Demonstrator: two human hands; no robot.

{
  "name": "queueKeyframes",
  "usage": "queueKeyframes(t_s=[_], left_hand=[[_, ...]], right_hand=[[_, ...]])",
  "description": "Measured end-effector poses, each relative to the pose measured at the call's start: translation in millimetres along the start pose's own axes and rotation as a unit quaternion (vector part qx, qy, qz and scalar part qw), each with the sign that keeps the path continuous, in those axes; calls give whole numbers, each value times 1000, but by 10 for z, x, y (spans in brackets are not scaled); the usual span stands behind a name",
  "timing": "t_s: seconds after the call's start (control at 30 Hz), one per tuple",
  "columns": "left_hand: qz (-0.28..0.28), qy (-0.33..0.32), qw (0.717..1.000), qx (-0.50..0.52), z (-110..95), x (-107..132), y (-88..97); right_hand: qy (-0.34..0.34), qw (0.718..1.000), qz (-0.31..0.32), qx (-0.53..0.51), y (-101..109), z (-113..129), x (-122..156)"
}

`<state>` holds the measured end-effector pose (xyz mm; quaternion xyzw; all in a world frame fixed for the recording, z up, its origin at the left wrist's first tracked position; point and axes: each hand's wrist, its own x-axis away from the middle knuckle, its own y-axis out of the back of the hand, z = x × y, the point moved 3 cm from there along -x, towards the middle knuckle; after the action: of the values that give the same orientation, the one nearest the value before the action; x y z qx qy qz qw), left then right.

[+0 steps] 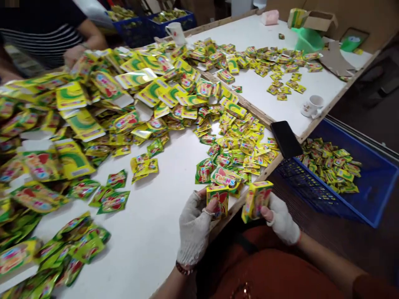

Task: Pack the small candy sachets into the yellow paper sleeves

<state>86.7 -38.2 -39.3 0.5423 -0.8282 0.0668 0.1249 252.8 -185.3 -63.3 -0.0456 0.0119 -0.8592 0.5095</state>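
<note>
My left hand [195, 226], in a white fingerless glove, is closed on a small yellow-green sachet [218, 200] held upright at the table's near edge. My right hand [280, 220], also gloved, grips a small stack of the same sachets [257, 199] just off the table edge. Right behind both hands lies a loose pile of sachets [237, 153]. Bigger yellow-green packets [75, 124] are heaped across the white table [152, 232] to the left.
A black phone [286, 139] lies at the table edge. A blue crate [368, 195] at my right holds several sachets. A second table [280, 87] behind carries more sachets and a white cup [312, 106]. Another person in a striped shirt [46, 33] handles packets at the far left.
</note>
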Motion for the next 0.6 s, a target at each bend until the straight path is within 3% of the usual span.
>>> queueKeyframes(t_s=[0.1,0.13,0.2,0.27,0.33,0.4,0.47,0.53,0.6], left_hand=[[62,1,997,-54,-38,103,-211],[83,-21,992,-96,-53,110,-256],[130,-125,961,-209,-113,56,-316],[166,-272,893,-319,-203,-77,-352],[192,-397,801,-405,-285,-267,-377],[212,-461,701,-501,-324,-489,-390],[231,-474,614,-587,-331,-686,-381],[238,-475,563,-633,-352,-796,-362],[228,-496,546,-636,-410,-772,-385]], right_hand=[[-34,985,65,-153,-246,48,-120],[-43,980,58,-186,-261,37,-152],[-54,972,22,-227,-169,-15,-181],[-63,964,-22,-259,86,-52,-174],[-65,955,-65,-283,480,-21,-153],[-52,935,-122,-330,947,53,-134],[-25,882,-209,-421,1356,77,-108],[-45,845,-239,-477,1505,-4,-88],[-100,850,-187,-482,1329,-131,-91]])
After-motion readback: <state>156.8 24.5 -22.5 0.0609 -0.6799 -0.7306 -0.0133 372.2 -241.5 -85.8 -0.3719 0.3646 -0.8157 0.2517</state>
